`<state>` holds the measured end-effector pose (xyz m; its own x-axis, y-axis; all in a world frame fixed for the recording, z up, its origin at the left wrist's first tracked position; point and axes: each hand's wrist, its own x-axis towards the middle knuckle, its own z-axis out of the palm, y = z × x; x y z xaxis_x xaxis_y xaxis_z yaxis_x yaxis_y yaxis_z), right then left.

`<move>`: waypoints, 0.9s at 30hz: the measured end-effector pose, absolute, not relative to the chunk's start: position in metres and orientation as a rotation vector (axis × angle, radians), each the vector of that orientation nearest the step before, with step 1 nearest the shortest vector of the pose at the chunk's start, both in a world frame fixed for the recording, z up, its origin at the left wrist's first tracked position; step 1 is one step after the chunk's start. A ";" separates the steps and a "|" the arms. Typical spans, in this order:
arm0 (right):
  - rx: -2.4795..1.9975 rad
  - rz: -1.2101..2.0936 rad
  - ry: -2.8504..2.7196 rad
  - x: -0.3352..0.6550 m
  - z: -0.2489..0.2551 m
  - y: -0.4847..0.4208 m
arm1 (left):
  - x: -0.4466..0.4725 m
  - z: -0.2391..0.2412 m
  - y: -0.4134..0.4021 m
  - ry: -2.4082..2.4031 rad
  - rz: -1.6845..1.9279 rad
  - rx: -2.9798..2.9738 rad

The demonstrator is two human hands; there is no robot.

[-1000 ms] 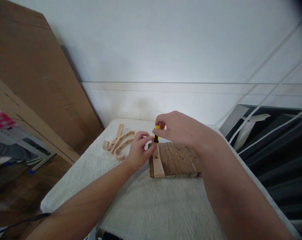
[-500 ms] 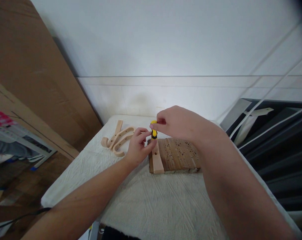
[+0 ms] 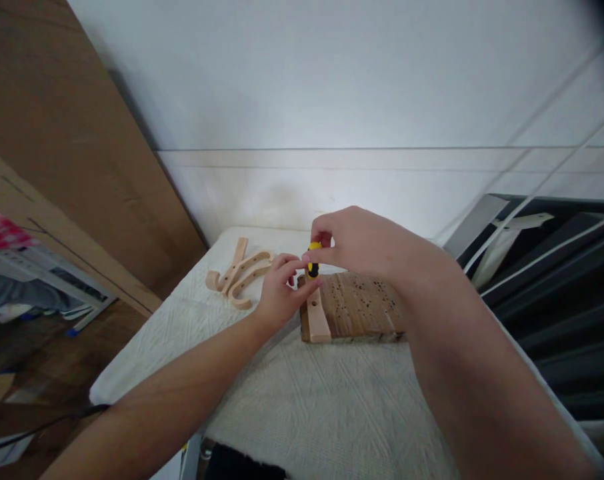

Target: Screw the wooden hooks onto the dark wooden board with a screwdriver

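Observation:
My right hand (image 3: 359, 243) pinches the top of a small yellow and black screwdriver (image 3: 313, 262) that stands upright over a pale wooden piece (image 3: 317, 321). That piece lies on the left end of a dark wooden board (image 3: 362, 308) full of small holes. My left hand (image 3: 281, 293) has its fingertips closed round the lower part of the screwdriver, resting against the pale piece. The tool's tip is hidden behind my fingers.
Curved pale wooden hooks (image 3: 242, 275) lie to the left on the white quilted cloth (image 3: 302, 407) that covers the table. Large cardboard sheets (image 3: 62, 153) lean on the wall at the left. Dark panels (image 3: 557, 280) stand at the right, past the table's edge.
My hands have stayed on the screwdriver over the pale piece, with small shifts of the right fingers at its top. The view has drifted slightly.

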<state>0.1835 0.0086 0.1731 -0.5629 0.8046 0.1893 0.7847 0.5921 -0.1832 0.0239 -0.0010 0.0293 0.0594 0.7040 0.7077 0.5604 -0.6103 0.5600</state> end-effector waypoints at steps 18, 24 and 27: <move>-1.298 0.029 -2.570 0.180 0.173 0.008 | 0.023 0.031 -0.006 1.306 1.539 2.201; -1.426 -0.071 -2.536 0.176 0.172 0.008 | 0.020 0.028 0.000 1.324 1.559 2.300; -1.455 -0.136 -2.537 0.174 0.171 0.008 | 0.020 0.030 0.000 1.270 1.499 2.368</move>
